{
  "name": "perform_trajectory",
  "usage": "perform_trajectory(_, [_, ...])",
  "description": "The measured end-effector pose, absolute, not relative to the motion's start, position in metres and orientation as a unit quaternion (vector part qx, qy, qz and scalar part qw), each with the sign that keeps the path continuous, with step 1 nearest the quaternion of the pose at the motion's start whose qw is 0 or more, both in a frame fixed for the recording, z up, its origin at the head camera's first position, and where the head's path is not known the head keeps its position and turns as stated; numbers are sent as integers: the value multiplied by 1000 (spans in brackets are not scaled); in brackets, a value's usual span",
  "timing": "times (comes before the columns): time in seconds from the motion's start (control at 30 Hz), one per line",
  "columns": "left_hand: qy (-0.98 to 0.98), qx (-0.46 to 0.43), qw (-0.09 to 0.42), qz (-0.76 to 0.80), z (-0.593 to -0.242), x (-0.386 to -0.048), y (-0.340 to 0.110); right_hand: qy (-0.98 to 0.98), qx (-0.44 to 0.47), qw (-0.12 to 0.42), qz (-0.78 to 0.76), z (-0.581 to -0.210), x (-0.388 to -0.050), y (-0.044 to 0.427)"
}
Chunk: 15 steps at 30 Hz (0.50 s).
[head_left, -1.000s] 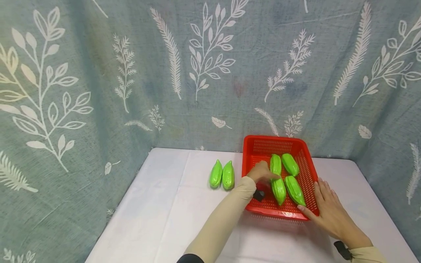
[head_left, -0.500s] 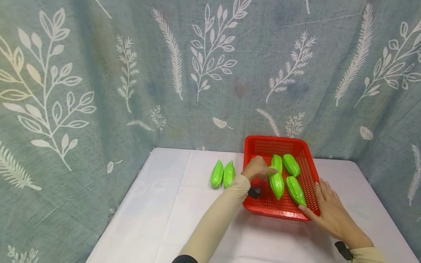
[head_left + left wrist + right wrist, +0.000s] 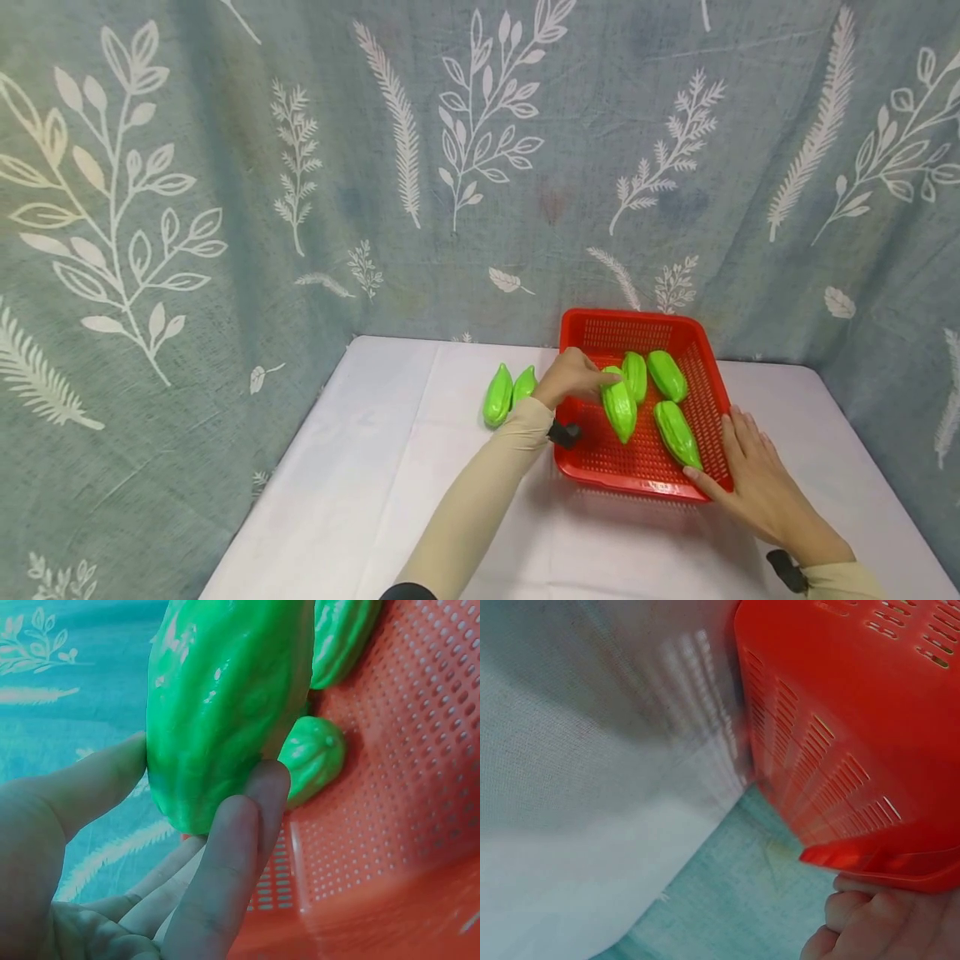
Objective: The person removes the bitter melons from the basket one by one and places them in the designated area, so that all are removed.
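A glossy green ribbed gourd (image 3: 620, 410) hangs tilted over the red basket (image 3: 637, 483), its pointed end down. My left hand (image 3: 573, 375) pinches the blunt upper end between thumb and fingers, which the left wrist view shows close up on the gourd (image 3: 225, 712). Three similar gourds lie in the basket: one at the back middle (image 3: 635, 377), one at the back right (image 3: 667, 375), one at the front right (image 3: 677, 435). At the basket's right front corner rests my right hand (image 3: 757, 487), fingers extended along the outer side and thumb at the front rim.
Left of the basket, two more green gourds (image 3: 498, 397) lie side by side on the white tablecloth (image 3: 390, 450), one partly behind my left hand. A grey-green curtain (image 3: 465, 217) with white leaf prints hangs behind and beside the table.
My left hand has lifted the gourd from the middle of the basket and moved left with it, uncovering more of the back middle gourd. My right hand stays at the basket corner.
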State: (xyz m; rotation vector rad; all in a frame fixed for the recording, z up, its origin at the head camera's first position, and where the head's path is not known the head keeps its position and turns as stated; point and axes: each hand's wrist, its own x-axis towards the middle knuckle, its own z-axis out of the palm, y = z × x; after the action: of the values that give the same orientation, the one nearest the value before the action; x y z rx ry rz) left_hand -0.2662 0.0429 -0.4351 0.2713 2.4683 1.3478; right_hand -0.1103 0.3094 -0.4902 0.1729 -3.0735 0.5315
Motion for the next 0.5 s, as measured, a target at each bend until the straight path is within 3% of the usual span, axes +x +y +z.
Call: perform_trajectory(0.5, [828, 86, 159, 531, -433, -273, 23, -982, 59, 15, 178, -491, -110, 310])
